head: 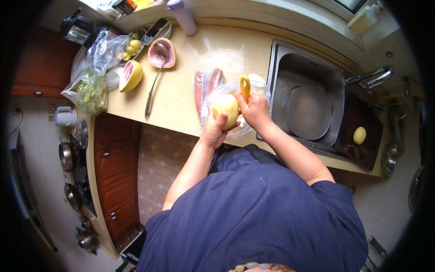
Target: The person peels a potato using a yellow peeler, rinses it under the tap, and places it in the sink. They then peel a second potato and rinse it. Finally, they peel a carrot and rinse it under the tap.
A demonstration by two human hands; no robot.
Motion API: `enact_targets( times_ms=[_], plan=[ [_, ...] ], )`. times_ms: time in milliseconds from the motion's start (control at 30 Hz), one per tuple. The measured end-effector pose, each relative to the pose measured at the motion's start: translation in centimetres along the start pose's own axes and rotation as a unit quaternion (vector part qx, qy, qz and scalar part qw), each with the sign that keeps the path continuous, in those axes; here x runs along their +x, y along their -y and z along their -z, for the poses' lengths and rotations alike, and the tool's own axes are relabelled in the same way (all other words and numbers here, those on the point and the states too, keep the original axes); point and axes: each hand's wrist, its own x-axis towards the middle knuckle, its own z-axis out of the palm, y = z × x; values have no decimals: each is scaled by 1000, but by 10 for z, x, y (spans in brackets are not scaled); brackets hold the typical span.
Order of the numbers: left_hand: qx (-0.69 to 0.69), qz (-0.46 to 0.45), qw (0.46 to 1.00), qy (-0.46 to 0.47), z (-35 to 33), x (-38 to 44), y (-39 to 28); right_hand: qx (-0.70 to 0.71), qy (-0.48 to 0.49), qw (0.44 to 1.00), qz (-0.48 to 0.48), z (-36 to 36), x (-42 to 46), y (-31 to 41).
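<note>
A large, pale yellow, mostly peeled potato (225, 110) rests in my left hand (216, 128), which cups it from below and the side. My right hand (255, 110) grips a peeler by its yellow handle (245, 87), close against the potato's right side; the blade is hidden. Under both hands, a clear plastic bag (234, 87) is spread on the counter, with pale scraps partly visible on it. Just left of it lies reddish meat (206, 85) wrapped in clear plastic.
A steel sink (282, 68) to the right holds a round metal basin (308, 112). Beyond, a peeled potato (359, 135) lies on a dark board (353, 153). Leftward are pomelo rinds (135, 80), a long metal ladle (154, 85), bagged vegetables (89, 90) and a purple bottle (183, 18).
</note>
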Motion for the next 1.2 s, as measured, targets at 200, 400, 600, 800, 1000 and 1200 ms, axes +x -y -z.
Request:
enact_targets(
  times_ms=[200,400,600,800,1000,1200],
  plan=[
    [212,-95,972,-35,-5,1,-4,86,-30,992,84,2,8,-7],
    [297,-199,931,-70,-6,7,7,373,-50,926,-23,8,6,13],
    [127,-72,988,-46,-27,1,0,422,-11,906,-32,-5,6,16],
    [167,-60,984,-28,-16,2,3,339,-4,941,-2,-10,9,18],
    [143,-46,987,-56,-20,-2,3,326,-116,936,-61,-18,15,-10],
    [67,-159,981,-89,-14,8,8,245,52,960,-127,-14,5,-41]
  ],
)
